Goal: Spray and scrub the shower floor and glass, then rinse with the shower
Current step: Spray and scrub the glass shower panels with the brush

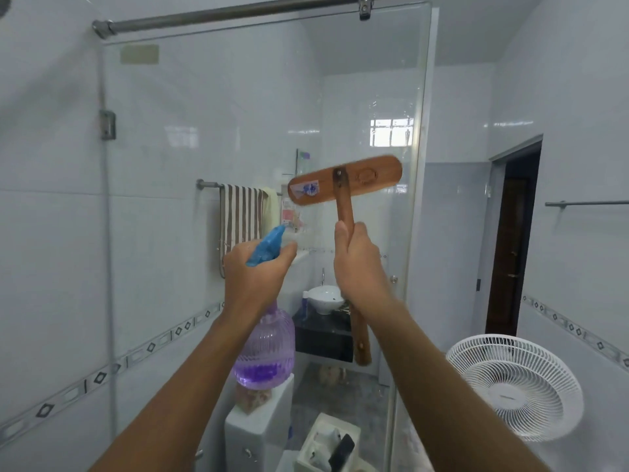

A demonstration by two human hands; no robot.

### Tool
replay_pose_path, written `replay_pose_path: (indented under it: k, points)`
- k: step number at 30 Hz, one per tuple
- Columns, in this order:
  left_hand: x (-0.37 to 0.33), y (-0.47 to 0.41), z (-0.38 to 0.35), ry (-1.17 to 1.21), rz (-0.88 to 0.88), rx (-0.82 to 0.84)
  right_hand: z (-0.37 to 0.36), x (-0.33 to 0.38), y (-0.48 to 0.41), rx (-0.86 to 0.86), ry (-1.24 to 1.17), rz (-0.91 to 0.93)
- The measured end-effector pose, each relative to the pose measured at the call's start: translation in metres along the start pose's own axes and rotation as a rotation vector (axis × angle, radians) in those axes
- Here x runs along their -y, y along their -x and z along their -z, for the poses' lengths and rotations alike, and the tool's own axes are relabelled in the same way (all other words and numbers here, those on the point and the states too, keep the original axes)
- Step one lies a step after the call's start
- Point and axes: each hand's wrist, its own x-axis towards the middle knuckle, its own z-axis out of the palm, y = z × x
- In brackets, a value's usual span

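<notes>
I stand facing the clear shower glass panel [211, 137], which fills the middle of the head view. My left hand [253, 277] grips the blue trigger head of a spray bottle [267, 352] with purple liquid, its nozzle aimed at the glass. My right hand [357, 264] holds the wooden handle of a scrub brush [343, 180], raised upright. The brush's long wooden head lies crosswise against or just before the glass, slightly blurred. The shower floor is out of view.
A steel rail [238, 11] runs along the top of the glass. Beyond the glass are a striped towel [240, 212] on a bar, a white basin [325, 298] on a dark counter and a toilet tank [258, 427]. A white fan [517, 386] stands at right near a dark doorway [510, 253].
</notes>
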Motion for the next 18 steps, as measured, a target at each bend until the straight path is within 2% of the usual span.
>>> replay_pose_path:
  k: [3, 6, 9, 15, 18]
  points:
    - [0.001, 0.007, 0.000, -0.013, -0.018, 0.014, -0.024, -0.058, 0.057, 0.030, -0.062, -0.032]
    - [0.003, 0.012, 0.005, -0.011, 0.003, 0.008, -0.042, -0.088, 0.104, 0.077, -0.001, -0.147]
    - [0.004, 0.012, 0.009, -0.003, 0.024, -0.005, -0.037, -0.064, 0.088, 0.087, -0.075, -0.142]
    - [0.007, 0.002, 0.021, -0.017, 0.027, -0.040, 0.005, 0.029, -0.016, -0.002, -0.046, 0.017]
    - [0.009, -0.003, 0.030, -0.015, 0.027, -0.052, 0.008, 0.038, -0.019, 0.017, -0.056, 0.008]
